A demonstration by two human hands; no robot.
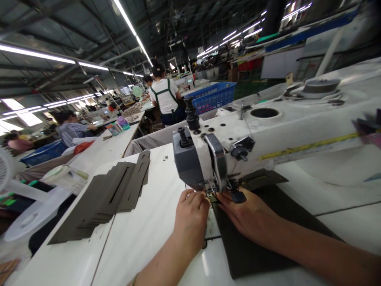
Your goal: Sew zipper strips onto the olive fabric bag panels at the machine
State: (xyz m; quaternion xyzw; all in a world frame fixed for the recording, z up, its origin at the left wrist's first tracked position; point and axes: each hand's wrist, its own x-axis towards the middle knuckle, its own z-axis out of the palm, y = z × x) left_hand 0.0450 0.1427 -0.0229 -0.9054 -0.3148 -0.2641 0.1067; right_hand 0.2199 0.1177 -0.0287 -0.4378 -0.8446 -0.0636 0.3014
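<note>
A white and grey industrial sewing machine (pixel 198 159) stands before me, its presser foot and needle area between my hands. My left hand (pixel 192 212) is closed just left of the needle, fingers curled and thumb side hidden; what is pinched there cannot be made out. Stretched fingers of my right hand (pixel 248 212) lie flat on a dark olive-brown panel (pixel 253 254), close to the foot. This panel spreads over the machine bed under my right wrist. Another dark piece with a slot (pixel 262 178) lies behind the hand, under the machine arm.
Overlapping dark cut panels (pixel 104 194), some with slots, lie on the white table (pixel 143 234) at left. A white fan (pixel 32 214) stands beyond the table's left edge. Behind the machine is a blue crate (pixel 216 95). Several people sit or stand at other worktables.
</note>
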